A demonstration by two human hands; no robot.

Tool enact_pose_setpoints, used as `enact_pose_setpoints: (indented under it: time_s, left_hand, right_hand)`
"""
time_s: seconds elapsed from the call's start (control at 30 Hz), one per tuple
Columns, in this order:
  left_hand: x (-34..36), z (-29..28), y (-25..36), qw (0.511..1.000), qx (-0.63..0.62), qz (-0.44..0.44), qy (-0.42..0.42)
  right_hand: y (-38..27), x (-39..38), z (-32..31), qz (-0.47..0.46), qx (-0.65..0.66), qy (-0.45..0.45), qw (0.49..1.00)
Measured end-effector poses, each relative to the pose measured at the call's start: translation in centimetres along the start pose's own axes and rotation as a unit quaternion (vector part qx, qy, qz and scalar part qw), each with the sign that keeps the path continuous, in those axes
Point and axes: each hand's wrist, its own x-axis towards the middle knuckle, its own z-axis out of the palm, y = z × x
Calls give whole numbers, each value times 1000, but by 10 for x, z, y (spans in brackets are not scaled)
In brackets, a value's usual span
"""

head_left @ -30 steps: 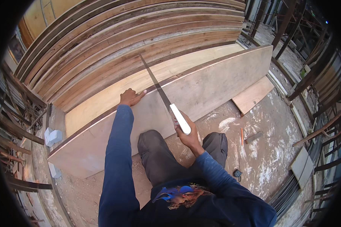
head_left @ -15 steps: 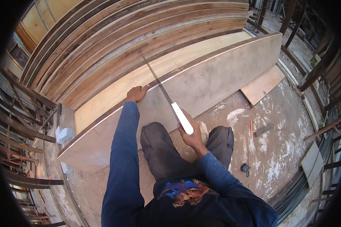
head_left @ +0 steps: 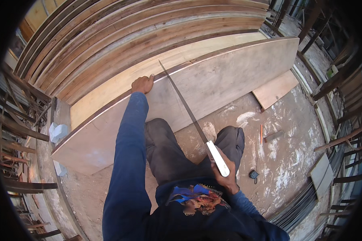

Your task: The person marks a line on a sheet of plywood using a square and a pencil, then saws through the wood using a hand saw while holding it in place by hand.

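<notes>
Board (head_left: 237, 72) runs sideways ahead of your right hand (head_left: 230, 178), wrapped round the saw (head_left: 194, 119); left hand (head_left: 142, 84), way closer, grips the board's edge.

We worked on what looked like a building site: stacked boards (head_left: 149, 37), thin rods (head_left: 295, 205), a handsaw (head_left: 195, 121) and a white-smeared dusty floor (head_left: 285, 154) showed it.

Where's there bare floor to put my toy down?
One bare patch of floor lies between the tape measure and the grey slab, above the rods. Another is left of the left sleeve, below the big board. It's crowded between the knees, under the saw, and around the pencil and grey block.
</notes>
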Motion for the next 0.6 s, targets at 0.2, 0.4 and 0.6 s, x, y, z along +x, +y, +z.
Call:
enact_pose_setpoints:
  time_s: [0.2,0.4,0.6]
  left_hand:
    - [-10,1,19,1000,-8,7,16]
    - [-13,4,18,999,-1,27,23]
    - [-16,-3,4,1000,6,8,19]
  right_hand:
    - [21,74,31,-60,12,51,997]
    - [11,139,61,-61,21,44,997]
    - [-13,-7,0,-12,-16,-17,1000]
